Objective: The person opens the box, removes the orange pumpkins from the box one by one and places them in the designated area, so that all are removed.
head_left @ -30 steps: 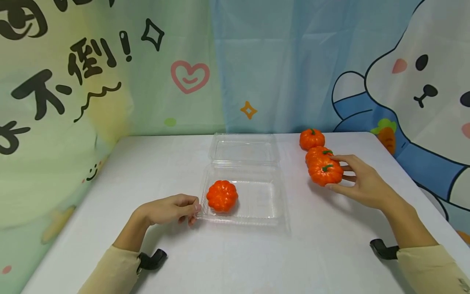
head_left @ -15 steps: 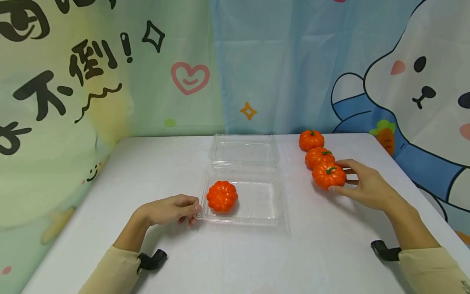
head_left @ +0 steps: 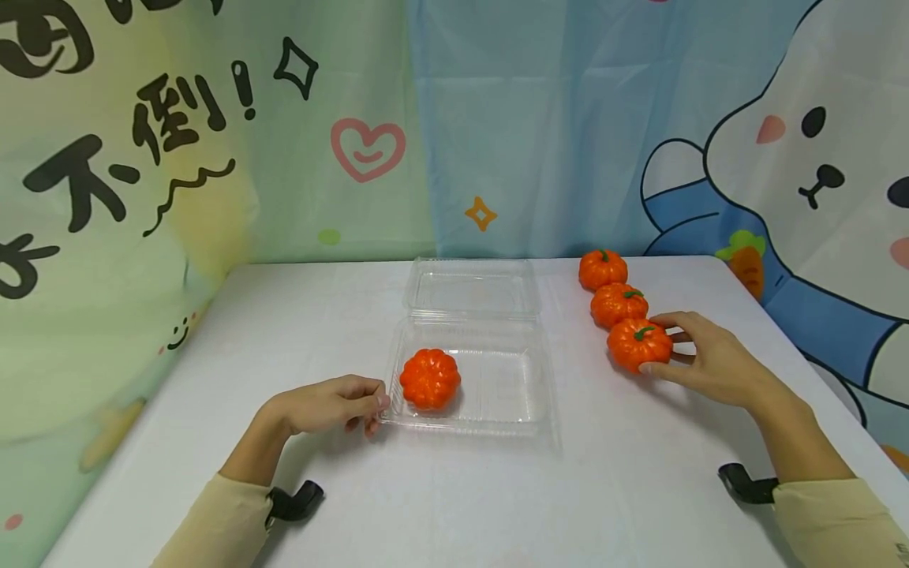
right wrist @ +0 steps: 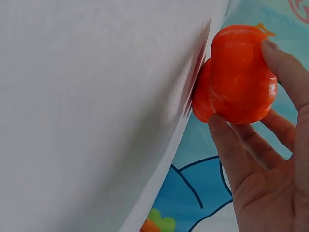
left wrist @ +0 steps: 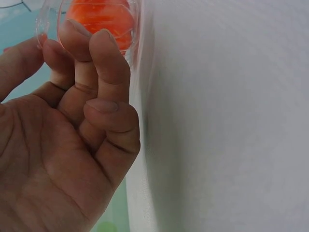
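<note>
A small orange toy pumpkin (head_left: 632,347) with a green stem is held by my right hand (head_left: 705,359), thumb on its near side and fingers on the far side. In the right wrist view the pumpkin (right wrist: 241,75) fills the gap between thumb and fingertips, with another one partly hidden behind it. My left hand (head_left: 328,406) pinches the front left corner of a clear plastic clamshell box (head_left: 497,386), whose lid (head_left: 474,285) lies back. Inside the box's left half rests an orange pumpkin (head_left: 429,379); no stem shows on it. The left wrist view shows thumb and index finger at the clear rim (left wrist: 42,24).
Behind the held pumpkin, two more orange pumpkins stand in a row: a middle one (head_left: 616,304) and a far one (head_left: 602,269) near the table's back edge. The white table (head_left: 483,505) ends against a printed cloth backdrop (head_left: 497,118).
My right hand has drawn its pumpkin slightly toward me and to the right, away from the middle pumpkin. The left hand and the box have stayed put.
</note>
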`<action>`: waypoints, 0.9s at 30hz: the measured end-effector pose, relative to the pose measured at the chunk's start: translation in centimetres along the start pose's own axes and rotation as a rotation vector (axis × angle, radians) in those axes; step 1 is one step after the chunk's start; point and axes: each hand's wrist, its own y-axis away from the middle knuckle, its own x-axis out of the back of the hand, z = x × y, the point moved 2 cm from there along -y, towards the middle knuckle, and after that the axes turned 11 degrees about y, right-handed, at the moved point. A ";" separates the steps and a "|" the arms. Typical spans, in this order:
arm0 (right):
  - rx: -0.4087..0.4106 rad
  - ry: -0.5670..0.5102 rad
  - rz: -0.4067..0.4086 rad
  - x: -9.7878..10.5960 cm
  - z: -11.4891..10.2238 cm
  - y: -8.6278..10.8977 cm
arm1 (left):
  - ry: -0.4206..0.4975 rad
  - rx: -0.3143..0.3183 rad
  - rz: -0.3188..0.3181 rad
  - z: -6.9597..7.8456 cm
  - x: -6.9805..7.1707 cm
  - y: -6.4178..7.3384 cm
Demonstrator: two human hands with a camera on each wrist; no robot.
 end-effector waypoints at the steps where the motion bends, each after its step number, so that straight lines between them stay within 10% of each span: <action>1: 0.001 0.000 0.002 0.0 0.0 0.0 | -0.001 0.000 0.001 0.0 0.0 0.0; 27: -0.034 -0.050 -0.089 -0.4 0.6 0.0 | -0.003 0.003 0.006 -0.2 0.0 -0.1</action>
